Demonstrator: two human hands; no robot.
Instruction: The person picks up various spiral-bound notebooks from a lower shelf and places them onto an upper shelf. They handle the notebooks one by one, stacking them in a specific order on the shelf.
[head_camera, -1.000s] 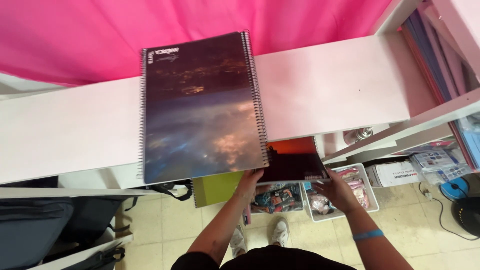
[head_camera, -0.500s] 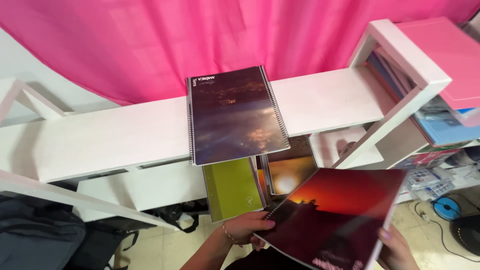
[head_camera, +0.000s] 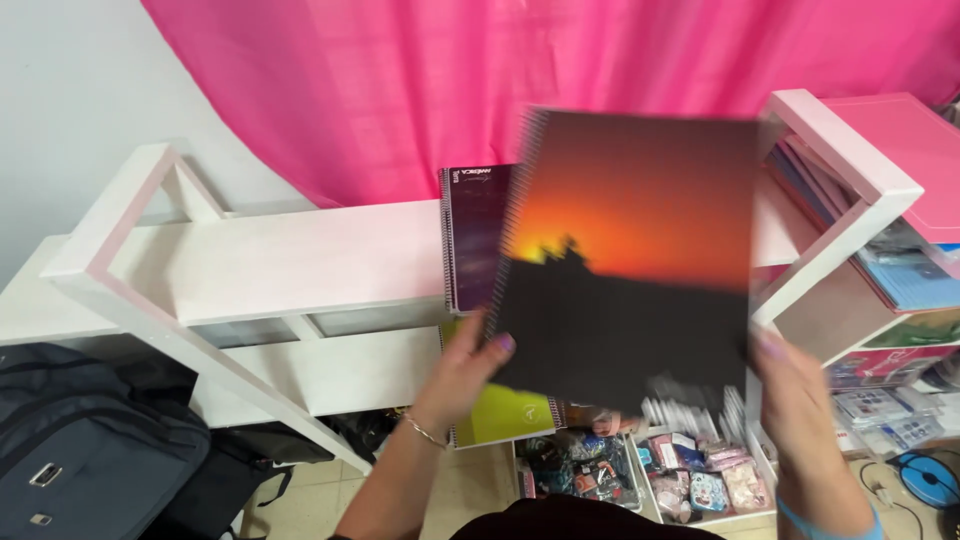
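Note:
I hold a large spiral notebook (head_camera: 625, 255) with an orange sunset and black silhouette cover upright in front of me, blurred. My left hand (head_camera: 470, 375) grips its lower left edge near the spiral. My right hand (head_camera: 790, 395) grips its lower right edge. Behind it a dark purple spiral notebook (head_camera: 470, 235) lies on the white shelf (head_camera: 290, 260). A yellow-green notebook (head_camera: 505, 415) sits on the lower level, partly hidden by my left hand.
A pink curtain (head_camera: 420, 90) hangs behind the shelf. Stacked notebooks and folders (head_camera: 890, 270) fill the slanted white rack at right. A dark backpack (head_camera: 90, 450) sits on the floor at left. Trays of small packaged items (head_camera: 650, 470) lie below.
I lifted the sunset notebook from low at the right up and toward the middle, and it now covers most of the purple notebook. The view shifted left.

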